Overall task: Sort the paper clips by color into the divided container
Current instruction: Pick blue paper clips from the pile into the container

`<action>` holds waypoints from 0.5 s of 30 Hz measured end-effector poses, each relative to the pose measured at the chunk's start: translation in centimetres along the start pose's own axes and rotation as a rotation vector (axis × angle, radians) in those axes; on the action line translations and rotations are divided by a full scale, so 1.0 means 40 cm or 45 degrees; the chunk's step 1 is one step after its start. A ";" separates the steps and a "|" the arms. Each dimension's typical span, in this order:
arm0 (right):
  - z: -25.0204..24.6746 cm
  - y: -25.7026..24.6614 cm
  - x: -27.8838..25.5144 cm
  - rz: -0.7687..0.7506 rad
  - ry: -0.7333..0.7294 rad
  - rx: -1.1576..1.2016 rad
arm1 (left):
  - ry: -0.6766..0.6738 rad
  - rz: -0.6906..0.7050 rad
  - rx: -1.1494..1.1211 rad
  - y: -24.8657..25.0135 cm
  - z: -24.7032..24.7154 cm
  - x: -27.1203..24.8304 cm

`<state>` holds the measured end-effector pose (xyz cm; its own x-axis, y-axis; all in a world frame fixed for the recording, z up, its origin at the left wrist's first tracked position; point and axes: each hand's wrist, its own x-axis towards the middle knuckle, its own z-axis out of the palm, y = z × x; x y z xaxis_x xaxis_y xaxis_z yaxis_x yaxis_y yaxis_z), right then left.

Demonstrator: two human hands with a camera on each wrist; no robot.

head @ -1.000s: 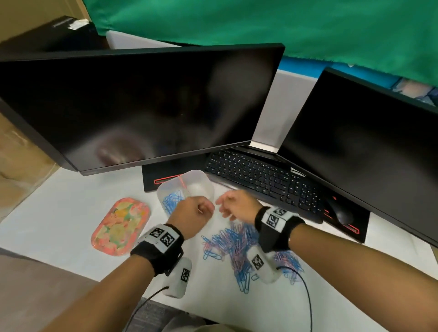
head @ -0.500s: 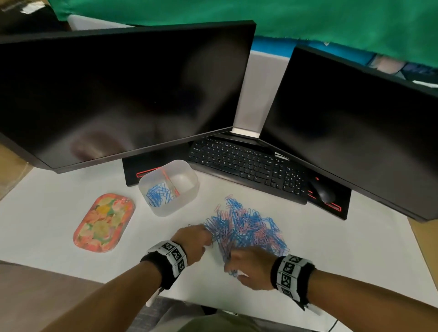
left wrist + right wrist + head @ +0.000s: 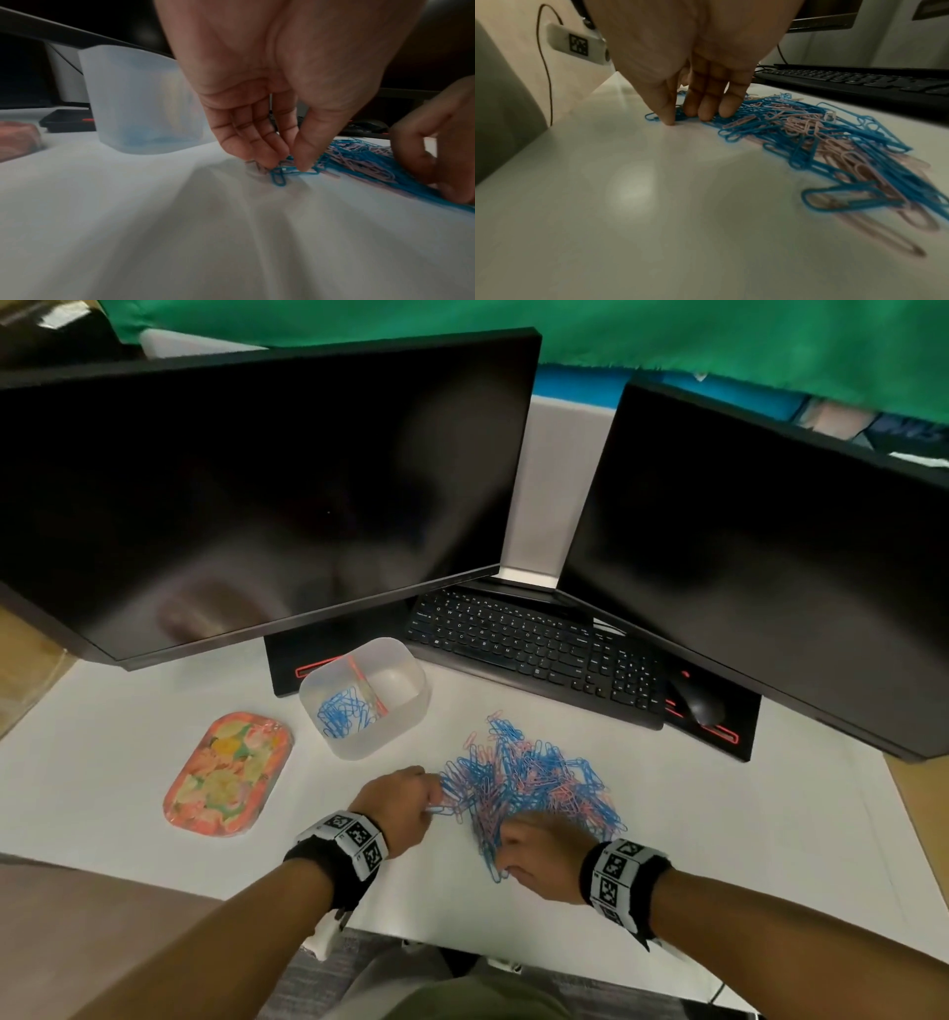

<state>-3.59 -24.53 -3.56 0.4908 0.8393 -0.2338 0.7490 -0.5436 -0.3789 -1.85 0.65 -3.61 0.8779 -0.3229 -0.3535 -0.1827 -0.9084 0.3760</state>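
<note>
The left hand (image 3: 398, 801) is down at the left edge of the pile (image 3: 524, 778), thumb and fingertips (image 3: 264, 160) pressed together on a blue clip (image 3: 279, 176) that lies on the table (image 3: 102, 762); the left wrist view shows the clip pinched between them, its lower loop against the white surface. The right hand (image 3: 539, 857) is at the near edge of the same pile. In the right wrist view its fingers (image 3: 706, 113) point down, close together and nearly straight, tips resting on blue clips, the thumb touching the table just beside them; whether it has actually got hold of a clip I cannot tell.

The pile is a tangle of blue and pink clips spread between the two hands and the keyboard (image 3: 534, 654). Behind the left hand, well apart from it, stands the container (image 3: 405, 706), a translucent tub with a pink divider (image 3: 367, 688) across it. Its left compartment holds a heap of blue clips (image 3: 341, 713); in the right one I see no clips.

Left of the container lies a tray (image 3: 228, 775) with a floral pattern. Two dark monitors (image 3: 257, 495) stand at the back, and a mouse (image 3: 698, 703) sits to the right of the keyboard under the right-hand screen.
</note>
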 end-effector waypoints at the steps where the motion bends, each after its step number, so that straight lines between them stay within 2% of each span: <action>1: 0.004 -0.002 -0.001 -0.012 -0.004 -0.025 | -0.014 -0.007 0.006 -0.005 0.000 -0.003; 9: 0.022 -0.001 -0.014 -0.021 -0.057 -0.156 | 0.003 0.041 0.023 0.005 0.009 -0.007; 12: 0.030 0.001 -0.020 -0.010 -0.087 -0.094 | 0.002 0.076 0.110 0.023 0.006 -0.004; 15: 0.017 -0.009 -0.026 0.089 -0.127 0.011 | -0.010 0.033 0.133 0.031 0.005 -0.002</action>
<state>-4.67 -25.21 -3.79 0.4948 0.7964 -0.3477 0.7102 -0.6012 -0.3663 -2.24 -0.52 -3.30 0.8689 -0.3485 -0.3516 -0.2509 -0.9222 0.2942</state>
